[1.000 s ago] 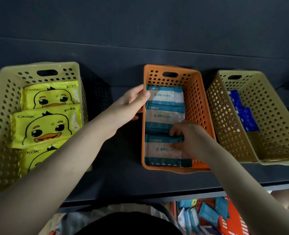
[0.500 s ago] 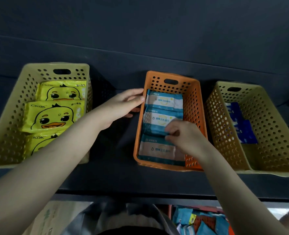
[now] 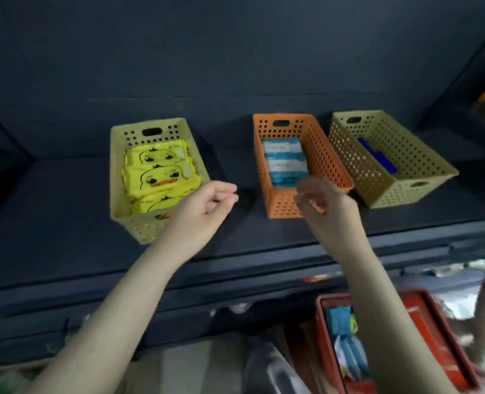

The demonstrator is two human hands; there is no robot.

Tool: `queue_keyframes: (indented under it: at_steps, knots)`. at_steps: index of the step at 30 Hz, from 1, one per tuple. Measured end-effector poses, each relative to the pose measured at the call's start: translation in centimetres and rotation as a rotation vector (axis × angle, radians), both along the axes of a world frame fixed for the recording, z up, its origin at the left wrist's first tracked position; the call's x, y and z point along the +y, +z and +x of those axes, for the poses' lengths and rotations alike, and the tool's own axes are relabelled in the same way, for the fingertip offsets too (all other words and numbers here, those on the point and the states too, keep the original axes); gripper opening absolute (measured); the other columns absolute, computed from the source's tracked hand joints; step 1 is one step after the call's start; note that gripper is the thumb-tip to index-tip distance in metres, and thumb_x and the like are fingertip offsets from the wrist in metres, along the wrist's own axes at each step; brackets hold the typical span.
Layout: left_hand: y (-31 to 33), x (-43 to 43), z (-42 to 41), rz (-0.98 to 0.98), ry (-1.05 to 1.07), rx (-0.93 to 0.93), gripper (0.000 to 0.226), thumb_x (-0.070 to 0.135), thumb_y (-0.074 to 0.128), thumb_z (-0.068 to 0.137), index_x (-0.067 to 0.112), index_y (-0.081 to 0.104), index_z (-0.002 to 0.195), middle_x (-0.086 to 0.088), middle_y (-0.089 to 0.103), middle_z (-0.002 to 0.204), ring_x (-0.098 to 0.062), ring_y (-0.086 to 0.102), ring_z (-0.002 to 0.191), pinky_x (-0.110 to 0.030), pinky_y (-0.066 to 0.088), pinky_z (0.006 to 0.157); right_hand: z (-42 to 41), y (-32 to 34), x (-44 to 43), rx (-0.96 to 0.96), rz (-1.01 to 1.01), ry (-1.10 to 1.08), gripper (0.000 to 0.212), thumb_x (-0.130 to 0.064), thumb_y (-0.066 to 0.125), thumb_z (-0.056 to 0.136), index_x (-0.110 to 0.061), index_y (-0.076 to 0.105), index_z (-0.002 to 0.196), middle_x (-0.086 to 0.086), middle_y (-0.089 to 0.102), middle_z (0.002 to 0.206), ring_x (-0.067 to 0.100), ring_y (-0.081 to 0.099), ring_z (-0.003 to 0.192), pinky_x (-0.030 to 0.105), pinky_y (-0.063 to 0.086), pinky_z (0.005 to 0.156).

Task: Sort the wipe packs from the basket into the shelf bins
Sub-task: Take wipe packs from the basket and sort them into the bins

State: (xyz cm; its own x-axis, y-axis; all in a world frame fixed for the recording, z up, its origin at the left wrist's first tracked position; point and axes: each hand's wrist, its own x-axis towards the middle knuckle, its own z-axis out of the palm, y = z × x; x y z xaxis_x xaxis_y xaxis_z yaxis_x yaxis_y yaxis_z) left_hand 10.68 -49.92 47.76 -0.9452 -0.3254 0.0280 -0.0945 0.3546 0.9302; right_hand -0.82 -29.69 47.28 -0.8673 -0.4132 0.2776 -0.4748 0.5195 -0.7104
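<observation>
Loosely curled fingers (image 3: 225,194) of the left hand (image 3: 204,214) hold nothing as it hovers over the dark shelf (image 3: 50,194), above the gap between two bins. The fingers (image 3: 306,194) of the right hand (image 3: 329,211), likewise slack and bent, look empty too, though blur softens them.

Just beyond the right hand, at its twelve o'clock, stands an orange perforated plastic bin (image 3: 332,166) with teal-and-white wipe packs (image 3: 285,163) laid flat in a row inside. At the left hand's ten o'clock, a pale yellow perforated plastic bin (image 3: 117,172) is stacked with bright yellow duck-face wipe packs (image 3: 159,177). At the right hand's two o'clock, a beige perforated plastic bin (image 3: 346,149) holds a few dark blue packs (image 3: 378,157).

The source, a red plastic basket (image 3: 321,317), sits below the shelf's front edge at five o'clock in the frame, with loose mixed packs (image 3: 341,328) inside.

With both hands free and the basket far from empty, the sorting appears to be between packs, and a fresh pick is due. That calls for one hand to drop toward five o'clock, pinch a single soft pack from the basket, check its colour, and carry it up to the matching bin.
</observation>
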Motion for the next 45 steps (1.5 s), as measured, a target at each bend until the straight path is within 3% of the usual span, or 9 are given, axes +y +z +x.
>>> queue_keyframes:
  at_steps: [7,10,13,15,18,23,34,42,45]
  knots:
    - [-9.0,2.1,13.8,0.085,-0.112,-0.255,0.022,0.021,0.054,0.098,0.029,0.061,0.117,0.016,0.069,0.108,0.006,0.063,0.096,-0.015,0.048,0.083,16.8,-8.8,3.7,-0.332,0.079,-0.072,0.028,-0.009,0.067,0.086,-0.015,0.066,0.114,-0.012,0.066,0.093,0.003,0.065,0.088,-0.003,0.038,0.072]
    - [-12.9,3.0,18.0,0.192,-0.108,-0.342,0.019,0.019,0.054,0.098,0.032,0.063,0.108,0.016,0.072,0.102,0.005,0.065,0.094,-0.015,0.046,0.082,21.4,-12.6,6.1,-0.523,0.138,-0.132,0.029,-0.01,0.067,0.086,-0.016,0.064,0.114,-0.009,0.068,0.093,-0.013,0.06,0.083,-0.001,0.04,0.074]
    - [-16.5,4.4,19.5,0.248,-0.081,-0.394,0.022,0.016,0.054,0.097,0.035,0.063,0.101,0.015,0.073,0.098,0.0,0.067,0.091,-0.016,0.046,0.079,23.3,-15.9,9.2,-0.607,0.147,-0.237,0.022,-0.015,0.069,0.084,-0.022,0.066,0.104,-0.007,0.07,0.095,0.01,0.068,0.092,0.02,0.051,0.084]
    - [-18.0,6.3,19.4,0.267,-0.094,-0.426,0.021,0.013,0.053,0.098,0.032,0.062,0.1,0.012,0.071,0.099,-0.005,0.066,0.09,-0.013,0.046,0.075,23.7,-16.8,11.2,-0.761,0.126,-0.298,0.022,-0.008,0.062,0.09,-0.017,0.065,0.11,-0.006,0.064,0.099,0.007,0.065,0.087,0.008,0.049,0.072]
    - [-19.5,9.6,17.8,0.279,-0.141,-0.489,0.016,0.013,0.051,0.099,0.025,0.061,0.103,0.009,0.069,0.1,-0.007,0.064,0.087,-0.011,0.045,0.069,22.7,-18.3,15.1,-0.839,0.142,-0.396,0.027,-0.003,0.056,0.093,-0.009,0.064,0.118,0.0,0.061,0.104,0.011,0.061,0.09,0.007,0.044,0.067]
    - [-22.3,16.3,13.1,0.252,-0.202,-0.609,0.014,0.018,0.05,0.099,0.025,0.061,0.105,0.007,0.069,0.103,-0.01,0.063,0.088,-0.019,0.044,0.072,20.2,-21.5,23.4,-0.771,0.199,-0.491,0.01,-0.008,0.063,0.087,-0.012,0.073,0.089,0.008,0.071,0.09,0.018,0.058,0.083,0.031,0.044,0.075]
    - [-28.3,36.6,0.3,0.355,-0.036,-0.803,0.014,0.022,0.048,0.1,0.027,0.061,0.1,0.009,0.068,0.1,-0.014,0.062,0.094,-0.026,0.046,0.074,5.6,-27.5,42.7,-0.881,0.17,-0.533,0.018,-0.009,0.059,0.092,-0.003,0.069,0.105,0.012,0.07,0.104,0.022,0.062,0.095,0.027,0.041,0.077]
    - [-42.7,45.4,-8.4,0.446,-0.008,-1.021,0.024,0.023,0.054,0.098,0.017,0.058,0.121,-0.006,0.064,0.115,-0.02,0.059,0.1,-0.026,0.047,0.073,-4.6,-42.7,46.3,-0.929,0.326,-0.423,0.033,-0.023,0.058,0.093,-0.01,0.063,0.123,0.008,0.066,0.122,0.025,0.06,0.115,0.026,0.044,0.085]
    - [-49.1,47.3,-10.6,0.476,0.034,-1.074,0.034,0.024,0.058,0.096,0.012,0.057,0.129,-0.012,0.063,0.127,-0.028,0.059,0.116,-0.035,0.048,0.092,-8.1,-48.4,46.7,-0.907,0.422,-0.344,0.036,-0.024,0.057,0.094,-0.008,0.06,0.126,0.012,0.063,0.126,0.029,0.057,0.118,0.029,0.041,0.087]
